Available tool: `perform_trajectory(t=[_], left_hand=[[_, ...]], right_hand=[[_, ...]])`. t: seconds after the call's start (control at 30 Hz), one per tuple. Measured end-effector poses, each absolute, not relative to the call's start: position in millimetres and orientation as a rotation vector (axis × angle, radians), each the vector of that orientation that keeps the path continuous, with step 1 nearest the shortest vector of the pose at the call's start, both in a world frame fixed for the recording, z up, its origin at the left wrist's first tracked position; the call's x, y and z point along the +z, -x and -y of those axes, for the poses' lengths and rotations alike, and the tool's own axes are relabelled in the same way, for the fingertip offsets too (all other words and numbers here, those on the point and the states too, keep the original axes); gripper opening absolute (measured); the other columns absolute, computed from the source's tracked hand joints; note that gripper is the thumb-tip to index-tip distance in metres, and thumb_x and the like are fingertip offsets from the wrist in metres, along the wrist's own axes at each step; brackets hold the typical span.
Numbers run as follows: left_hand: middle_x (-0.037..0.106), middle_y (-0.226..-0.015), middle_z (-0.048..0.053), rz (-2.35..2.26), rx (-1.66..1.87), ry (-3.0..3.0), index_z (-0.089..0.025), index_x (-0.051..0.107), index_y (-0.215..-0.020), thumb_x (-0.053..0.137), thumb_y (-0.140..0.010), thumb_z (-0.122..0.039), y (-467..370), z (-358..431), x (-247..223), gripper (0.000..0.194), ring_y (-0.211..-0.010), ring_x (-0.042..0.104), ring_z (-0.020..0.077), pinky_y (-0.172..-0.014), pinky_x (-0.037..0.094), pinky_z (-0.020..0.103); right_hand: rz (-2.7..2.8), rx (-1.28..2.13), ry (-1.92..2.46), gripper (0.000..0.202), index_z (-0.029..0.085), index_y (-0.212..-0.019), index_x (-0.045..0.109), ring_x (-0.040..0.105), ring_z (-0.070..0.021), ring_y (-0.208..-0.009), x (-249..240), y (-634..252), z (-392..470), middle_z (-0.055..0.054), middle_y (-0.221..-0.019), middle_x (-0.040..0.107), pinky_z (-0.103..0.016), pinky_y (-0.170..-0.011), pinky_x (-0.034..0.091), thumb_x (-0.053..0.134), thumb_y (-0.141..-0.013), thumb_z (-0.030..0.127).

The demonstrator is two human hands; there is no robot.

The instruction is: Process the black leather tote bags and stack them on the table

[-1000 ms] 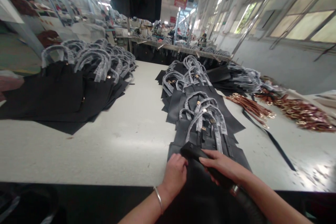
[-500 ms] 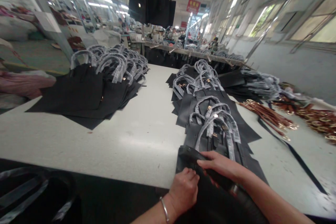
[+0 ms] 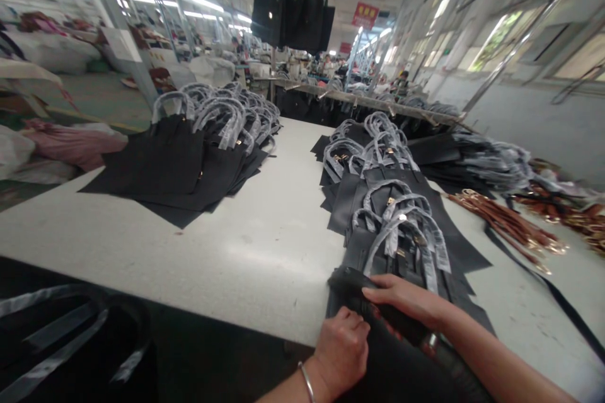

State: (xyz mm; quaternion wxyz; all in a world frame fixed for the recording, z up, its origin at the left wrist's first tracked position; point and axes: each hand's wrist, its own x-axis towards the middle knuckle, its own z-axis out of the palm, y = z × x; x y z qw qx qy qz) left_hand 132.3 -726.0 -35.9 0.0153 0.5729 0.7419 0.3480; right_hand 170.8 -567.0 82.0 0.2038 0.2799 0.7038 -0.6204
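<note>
My right hand (image 3: pixel 410 301) is wrapped round the handle of a black hand tool (image 3: pixel 350 279), which has a shiny metal fitting at its lower end. The tool's head points left over the near end of a row of black bags (image 3: pixel 359 250). Just below it, my left hand (image 3: pixel 341 341), with a bracelet at the wrist, is closed in a pinch against dark material (image 3: pixel 392 368). That looks like a black bag hanging over the table edge; what exactly the left fingers grip is hidden.
Black bags with wrapped handles (image 3: pixel 165 164) lie piled at the left of the white table (image 3: pixel 250 264). Brown straps with gold clasps (image 3: pixel 508 223) and a black strap (image 3: pixel 543 283) lie at right. More bags (image 3: pixel 293 16) hang overhead. Wrapped handles (image 3: pixel 66 327) show at lower left.
The whole view has shifted, so the table and piles appear farther right. Both hands keep nearly the same hold and place against the near bags.
</note>
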Motion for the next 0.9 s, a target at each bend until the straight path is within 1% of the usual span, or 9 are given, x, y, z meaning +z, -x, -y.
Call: perform_trajectory(t=[0.07,0.2,0.33,0.47,0.57,0.63,0.73,0.8,0.9], left_hand=[[0.064,-0.088,0.004,-2.311,1.079,-1.772,-0.020,0.057,-0.085,0.052,-0.074,-0.009,-132.4,726.0,-35.8,0.016,-0.087,0.054,0.0219,-0.075,0.050,0.033],[0.063,-0.083,0.003,-2.304,1.086,-1.745,-0.020,0.056,-0.081,0.051,-0.073,-0.006,-131.6,726.7,-32.3,0.017,-0.083,0.053,0.0203,-0.074,0.049,0.032],[0.062,-0.081,0.003,-2.318,1.099,-1.734,-0.020,0.057,-0.081,0.052,-0.073,-0.006,-131.4,725.7,-32.0,0.017,-0.082,0.053,0.0207,-0.074,0.049,0.032],[0.064,-0.087,0.004,-2.327,1.104,-1.712,-0.020,0.060,-0.086,0.051,-0.073,-0.006,-133.3,723.2,-37.8,0.022,-0.087,0.054,0.0225,-0.075,0.050,0.034],[0.065,-0.092,0.004,-2.322,1.117,-1.701,-0.020,0.062,-0.092,0.049,-0.074,-0.004,-135.7,724.5,-40.4,0.028,-0.091,0.054,0.0230,-0.078,0.051,0.035],[0.066,-0.097,0.005,-2.314,1.121,-1.696,-0.020,0.063,-0.096,0.048,-0.073,-0.003,-136.5,726.5,-38.0,0.032,-0.094,0.054,0.0231,-0.083,0.050,0.036],[0.065,-0.094,0.005,-2.329,1.030,-1.624,-0.021,0.064,-0.093,0.046,-0.075,-0.004,-135.5,724.2,-24.5,0.031,-0.092,0.055,0.0233,-0.082,0.049,0.037],[0.064,-0.092,0.005,-2.349,0.962,-1.545,-0.022,0.064,-0.093,0.046,-0.080,-0.010,-133.6,713.1,-9.6,0.026,-0.089,0.055,0.0234,-0.079,0.048,0.036],[0.061,-0.102,0.006,-2.346,0.968,-1.526,-0.022,0.061,-0.104,0.047,-0.085,-0.020,-129.8,676.5,14.3,0.023,-0.097,0.054,0.0234,-0.085,0.046,0.036]], right_hand=[[-2.085,-1.744,-0.810,0.029,0.017,-0.085,0.057,0.053,-0.0122,-0.039,82.0,-157.9,569.8,0.004,-0.059,0.056,-0.021,-0.034,0.044,0.064,-0.080,0.045],[-2.288,-1.789,-0.935,0.031,0.020,-0.101,0.053,0.053,-0.0109,-0.041,97.1,-156.2,556.4,0.006,-0.061,0.053,-0.019,-0.036,0.044,0.058,-0.085,0.046],[-2.184,-1.795,-0.905,0.034,0.019,-0.097,0.055,0.054,-0.0113,-0.042,107.2,-187.3,545.1,0.005,-0.063,0.055,-0.019,-0.035,0.045,0.061,-0.083,0.049],[-1.995,-1.810,-0.788,0.032,0.018,-0.093,0.058,0.052,-0.0101,-0.038,89.0,-196.9,565.7,0.005,-0.059,0.056,-0.018,-0.034,0.043,0.062,-0.081,0.047],[-2.071,-1.829,-0.798,0.029,0.017,-0.087,0.059,0.051,-0.0113,-0.036,76.2,-180.7,581.0,0.005,-0.057,0.055,-0.020,-0.031,0.042,0.063,-0.077,0.043],[-2.184,-1.871,-0.865,0.034,0.017,-0.101,0.060,0.051,-0.0113,-0.037,78.4,-172.8,578.2,0.006,-0.057,0.054,-0.020,-0.032,0.041,0.064,-0.077,0.041],[-2.325,-1.944,-0.992,0.054,0.018,-0.126,0.049,0.052,-0.0117,-0.040,96.6,-185.6,555.6,0.006,-0.062,0.055,-0.021,-0.035,0.043,0.060,-0.079,0.043],[-2.361,-1.988,-1.141,0.063,0.018,-0.133,0.042,0.054,-0.0124,-0.042,108.9,-211.0,537.2,0.005,-0.065,0.057,-0.022,-0.036,0.044,0.059,-0.079,0.046],[-2.308,-2.040,-1.451,0.074,0.016,-0.136,0.039,0.053,-0.0140,-0.041,110.7,-258.0,519.2,0.005,-0.060,0.056,-0.023,-0.037,0.044,0.062,-0.075,0.052]])
